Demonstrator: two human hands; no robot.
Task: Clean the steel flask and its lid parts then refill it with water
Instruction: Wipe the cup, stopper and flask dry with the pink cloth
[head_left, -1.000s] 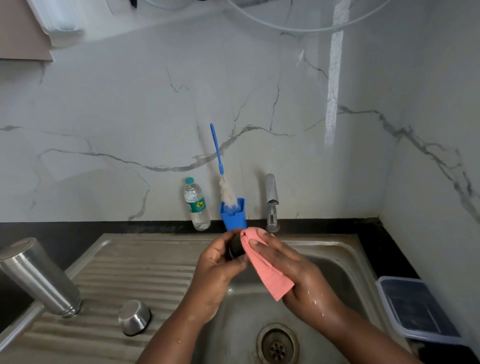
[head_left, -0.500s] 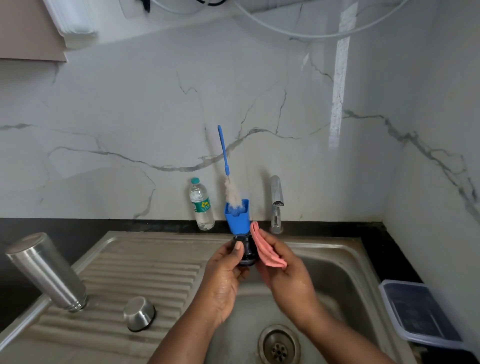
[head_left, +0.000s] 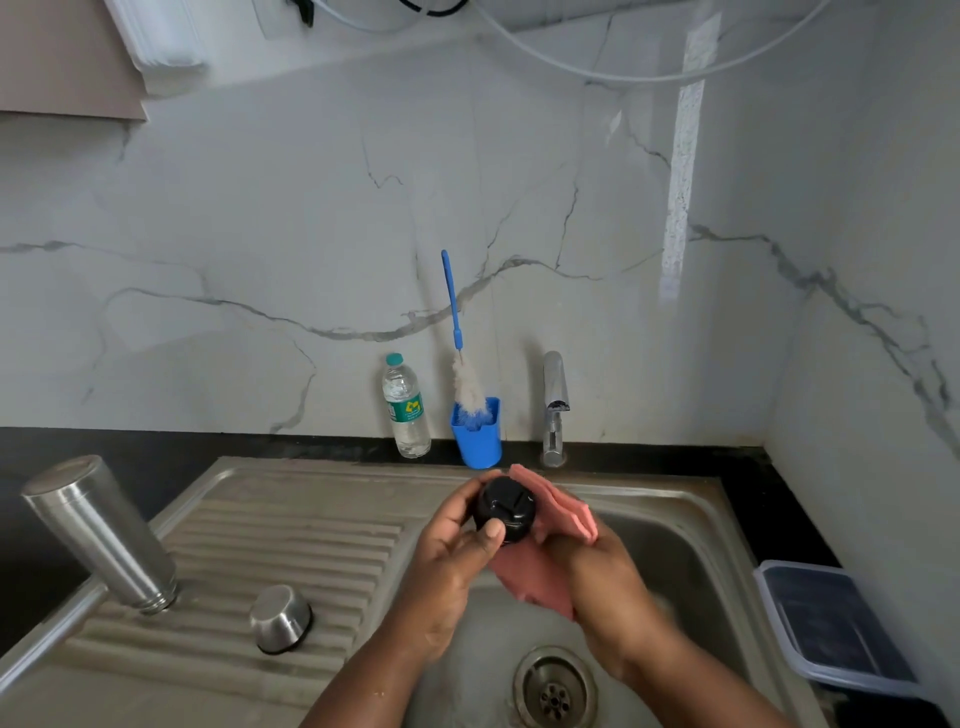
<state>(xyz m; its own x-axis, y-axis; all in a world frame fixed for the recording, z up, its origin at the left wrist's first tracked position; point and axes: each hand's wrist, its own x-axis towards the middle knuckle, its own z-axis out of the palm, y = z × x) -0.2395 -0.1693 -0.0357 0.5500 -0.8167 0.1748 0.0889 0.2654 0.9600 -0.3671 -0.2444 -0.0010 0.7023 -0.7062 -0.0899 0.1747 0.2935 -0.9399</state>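
Above the sink (head_left: 675, 499), the left hand (head_left: 447, 561) grips the black lid (head_left: 503, 512). The right hand (head_left: 602, 582) holds the pink cloth (head_left: 535, 587) against it.

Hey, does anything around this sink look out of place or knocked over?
Nothing spilled or damaged. The flask stands mouth-down, leaning, on the drainboard, apparently draining, with the steel cap inverted beside it.

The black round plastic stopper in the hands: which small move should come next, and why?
Probably turn the black round plastic stopper in the left hand and wipe its side with the pink cloth, which the right hand holds under it: only its top faces up.
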